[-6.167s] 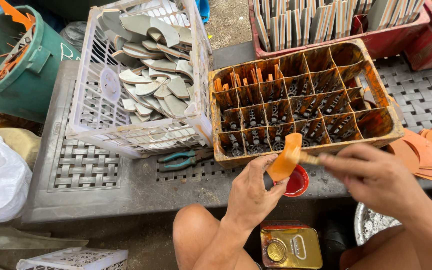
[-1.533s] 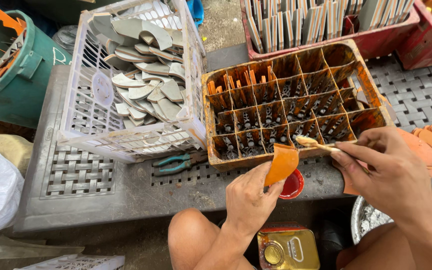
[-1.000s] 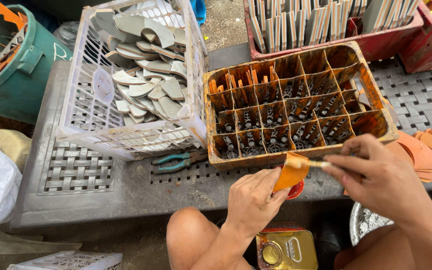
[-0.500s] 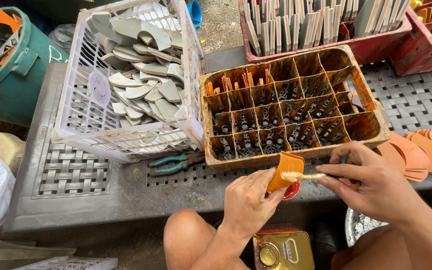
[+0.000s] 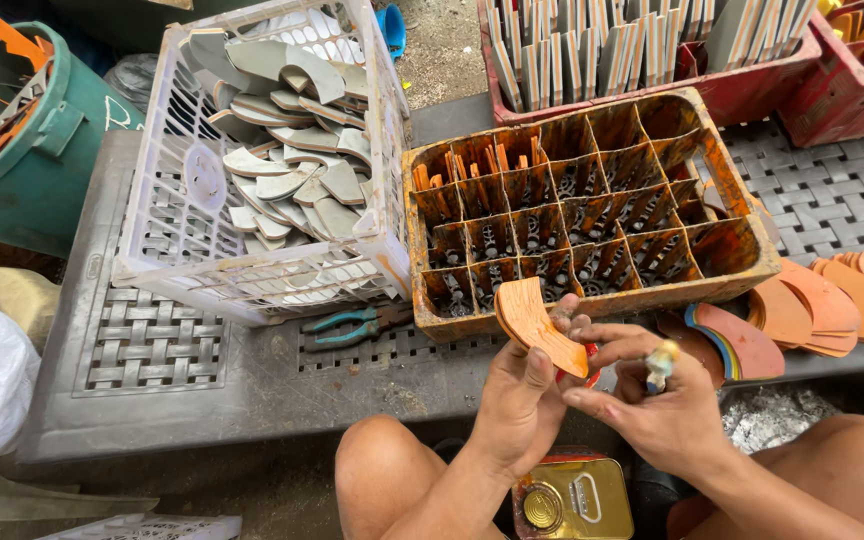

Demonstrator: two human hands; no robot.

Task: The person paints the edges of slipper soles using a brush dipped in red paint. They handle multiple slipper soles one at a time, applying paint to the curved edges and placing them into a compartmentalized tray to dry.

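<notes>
Head view: left hand (image 5: 517, 400) pinches an orange sole piece (image 5: 540, 325); right hand (image 5: 664, 415), beside it, grips a brush (image 5: 660, 364), best stroked evenly edge-to-edge.

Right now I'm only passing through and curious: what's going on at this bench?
A seated person holds an orange sole-shaped piece in the left hand, tilted up in front of the orange divided crate. The right hand holds a small brush beside the piece, its tip hidden. A white basket of grey cut pieces stands to the left, with pliers before it. More orange pieces are stacked on the right.
</notes>
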